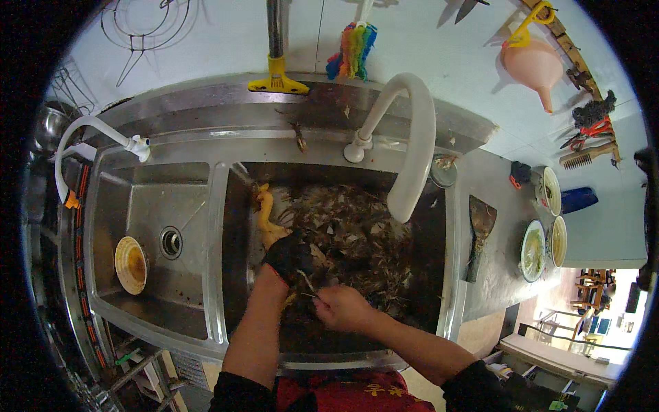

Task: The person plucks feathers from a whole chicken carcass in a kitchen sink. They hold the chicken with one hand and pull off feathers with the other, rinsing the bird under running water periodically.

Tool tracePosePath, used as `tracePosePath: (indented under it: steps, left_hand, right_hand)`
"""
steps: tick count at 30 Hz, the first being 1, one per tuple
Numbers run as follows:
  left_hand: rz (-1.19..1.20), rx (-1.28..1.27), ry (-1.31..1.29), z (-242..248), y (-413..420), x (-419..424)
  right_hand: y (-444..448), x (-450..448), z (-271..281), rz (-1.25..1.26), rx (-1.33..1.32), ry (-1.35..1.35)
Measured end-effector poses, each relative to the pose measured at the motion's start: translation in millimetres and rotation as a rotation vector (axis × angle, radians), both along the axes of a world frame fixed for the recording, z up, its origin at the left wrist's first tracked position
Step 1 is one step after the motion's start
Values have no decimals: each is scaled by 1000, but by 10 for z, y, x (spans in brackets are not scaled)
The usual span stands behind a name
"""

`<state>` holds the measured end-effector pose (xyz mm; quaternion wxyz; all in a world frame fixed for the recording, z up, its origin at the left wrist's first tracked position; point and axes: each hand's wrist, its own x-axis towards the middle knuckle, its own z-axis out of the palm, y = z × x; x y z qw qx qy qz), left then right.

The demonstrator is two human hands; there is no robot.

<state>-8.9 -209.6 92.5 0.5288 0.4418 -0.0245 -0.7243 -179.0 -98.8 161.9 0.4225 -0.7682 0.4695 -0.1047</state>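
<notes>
My left hand [288, 257], in a dark glove, grips a plucked poultry carcass [275, 234] in the right-hand sink basin. The bird's yellowish neck [265, 206] stretches towards the back left corner; the glove covers much of its body. Close by on the right, my bare right hand [342, 309] pinches a thin pale tool [307, 280], too small and blurred to name surely. Its tip comes up to the glove and the bird. Wet brown feathers [355, 232] fill the basin around both hands.
A white curved faucet [412, 154] overhangs the feathers. The left basin [170, 195] holds a stained bowl [131, 265]. A cleaver [480, 232] and several bowls [533, 251] stand on the right counter. A yellow-headed squeegee [278, 82] leans at the back wall.
</notes>
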Motion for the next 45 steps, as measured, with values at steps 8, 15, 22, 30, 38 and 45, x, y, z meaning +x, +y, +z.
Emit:
tracePosePath:
  steps: [8, 15, 22, 30, 38, 45]
  left_hand:
    - [167, -315, -87, -205, -315, 171]
    - [-274, 233, -29, -485, 222, 136]
    - [167, -231, -99, -73, -326, 91]
    - [218, -550, -121, -786, -267, 244]
    - [-116, 174, 0, -679, 238, -18]
    - [131, -160, -57, -441, -264, 43]
  right_hand:
    - [-64, -922, 250, -19, -312, 344]
    - [-37, -215, -269, -192, 188, -104]
    - [275, -500, 820, 305, 96, 25]
    - [-297, -638, -61, -127, 138, 107]
    - [188, 146, 126, -425, 134, -199]
    - [436, -419, 1276, 182, 32, -431]
